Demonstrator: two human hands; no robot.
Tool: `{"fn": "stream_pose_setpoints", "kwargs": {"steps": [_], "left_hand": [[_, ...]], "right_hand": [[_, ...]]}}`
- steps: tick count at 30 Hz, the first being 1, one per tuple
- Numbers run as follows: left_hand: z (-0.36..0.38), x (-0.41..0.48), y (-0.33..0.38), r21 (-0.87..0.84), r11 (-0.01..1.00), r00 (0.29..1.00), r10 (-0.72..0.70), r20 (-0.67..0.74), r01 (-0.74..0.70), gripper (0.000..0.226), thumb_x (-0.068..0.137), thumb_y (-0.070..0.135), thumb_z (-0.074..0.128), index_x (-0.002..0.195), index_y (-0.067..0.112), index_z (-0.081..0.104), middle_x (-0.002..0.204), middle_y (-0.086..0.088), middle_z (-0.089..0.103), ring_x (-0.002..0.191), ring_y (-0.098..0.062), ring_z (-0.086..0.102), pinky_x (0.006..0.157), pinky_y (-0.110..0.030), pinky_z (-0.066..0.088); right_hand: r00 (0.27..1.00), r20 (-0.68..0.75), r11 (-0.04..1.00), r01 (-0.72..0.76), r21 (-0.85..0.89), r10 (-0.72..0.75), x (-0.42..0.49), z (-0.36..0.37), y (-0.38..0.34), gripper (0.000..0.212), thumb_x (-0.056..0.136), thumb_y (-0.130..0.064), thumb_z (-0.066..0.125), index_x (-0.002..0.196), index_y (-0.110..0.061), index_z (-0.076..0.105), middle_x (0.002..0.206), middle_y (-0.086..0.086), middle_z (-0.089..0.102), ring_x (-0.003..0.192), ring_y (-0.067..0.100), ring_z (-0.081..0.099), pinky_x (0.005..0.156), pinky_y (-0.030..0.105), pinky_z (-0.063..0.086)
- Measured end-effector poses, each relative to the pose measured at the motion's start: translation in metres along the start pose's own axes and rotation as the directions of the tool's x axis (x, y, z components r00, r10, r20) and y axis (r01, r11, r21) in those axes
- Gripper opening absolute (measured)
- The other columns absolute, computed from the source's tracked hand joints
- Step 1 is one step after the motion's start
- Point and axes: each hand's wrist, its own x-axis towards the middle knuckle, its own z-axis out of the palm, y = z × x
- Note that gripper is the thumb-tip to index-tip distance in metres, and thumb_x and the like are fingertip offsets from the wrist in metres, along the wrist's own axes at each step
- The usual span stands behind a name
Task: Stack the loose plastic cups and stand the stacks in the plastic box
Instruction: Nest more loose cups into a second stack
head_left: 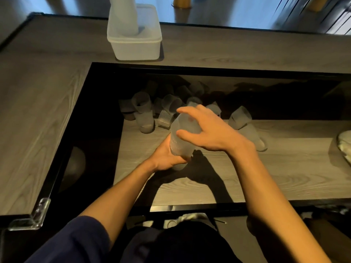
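My left hand [167,158] grips the lower part of a stack of frosted plastic cups [181,143] held over the lower shelf. My right hand [209,131] curls over the top cup of that stack, fingers round its upper end. Several loose frosted cups [144,111] lie jumbled on the shelf behind the stack, some on their sides, and one ribbed clear cup [165,118] lies among them. More cups [240,117] lie to the right of my hands. The white plastic box [136,48] stands on the upper counter at the back, with one tall cup stack [126,18] upright inside it.
The shelf [190,188] is sunk below an L-shaped wooden counter [38,111] with a black edge. A pale object [344,147] lies at the shelf's right edge. A clear corner guard [36,217] covers the counter corner at the lower left.
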Motion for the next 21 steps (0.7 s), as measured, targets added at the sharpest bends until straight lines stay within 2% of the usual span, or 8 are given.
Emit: {"fn": "stream_pose_setpoints", "kwargs": {"steps": [5, 11, 15, 19, 21], "left_hand": [[0.000, 0.002, -0.002, -0.010, 1.000, 1.000, -0.029, 0.009, 0.030, 0.093, 0.072, 0.018, 0.092, 0.147, 0.026, 0.038, 0.131, 0.005, 0.060, 0.122, -0.008, 0.058, 0.097, -0.033, 0.055], [-0.002, 0.004, -0.004, 0.001, 1.000, 0.999, -0.027, 0.019, 0.027, 0.095, 0.070, 0.024, 0.093, 0.147, 0.029, 0.036, 0.133, 0.005, 0.058, 0.125, -0.012, 0.056, 0.101, -0.042, 0.054], [-0.003, 0.007, -0.004, 0.008, 1.000, 0.999, -0.015, 0.041, 0.014, 0.096, 0.069, 0.027, 0.093, 0.148, 0.031, 0.036, 0.134, 0.006, 0.058, 0.125, -0.011, 0.056, 0.099, -0.038, 0.054], [-0.003, 0.009, -0.005, 0.016, 0.999, 0.999, -0.029, 0.040, 0.029, 0.093, 0.073, 0.015, 0.091, 0.148, 0.025, 0.036, 0.129, 0.011, 0.058, 0.117, 0.000, 0.057, 0.084, -0.019, 0.053], [-0.003, 0.009, -0.005, 0.018, 1.000, 0.999, -0.025, 0.045, 0.024, 0.091, 0.073, 0.010, 0.090, 0.146, 0.022, 0.037, 0.126, 0.012, 0.058, 0.114, 0.004, 0.057, 0.082, -0.016, 0.053]], "right_hand": [[0.998, 0.050, 0.989, -0.021, -0.149, 0.029, 0.008, -0.007, -0.010, 0.071, 0.094, -0.056, 0.058, 0.156, -0.036, 0.030, 0.120, -0.003, 0.044, 0.124, 0.022, 0.038, 0.098, 0.039, 0.042], [0.994, 0.054, 0.980, -0.088, -0.177, 0.099, 0.010, -0.005, -0.012, 0.076, 0.091, -0.059, 0.055, 0.158, -0.035, 0.026, 0.140, 0.004, 0.047, 0.134, 0.026, 0.037, 0.104, 0.047, 0.043], [0.992, 0.056, 0.968, -0.095, -0.231, 0.111, 0.010, -0.007, -0.015, 0.078, 0.091, -0.058, 0.053, 0.159, -0.033, 0.024, 0.143, 0.005, 0.045, 0.135, 0.026, 0.036, 0.106, 0.048, 0.042], [0.990, 0.057, 0.956, -0.106, -0.275, 0.126, 0.013, -0.009, -0.021, 0.079, 0.091, -0.057, 0.051, 0.160, -0.031, 0.022, 0.144, 0.006, 0.044, 0.136, 0.026, 0.035, 0.104, 0.047, 0.041], [0.990, 0.064, 0.951, -0.103, -0.291, 0.127, 0.013, -0.010, -0.023, 0.078, 0.091, -0.057, 0.050, 0.160, -0.033, 0.021, 0.142, 0.005, 0.042, 0.134, 0.025, 0.035, 0.102, 0.045, 0.040]]}}
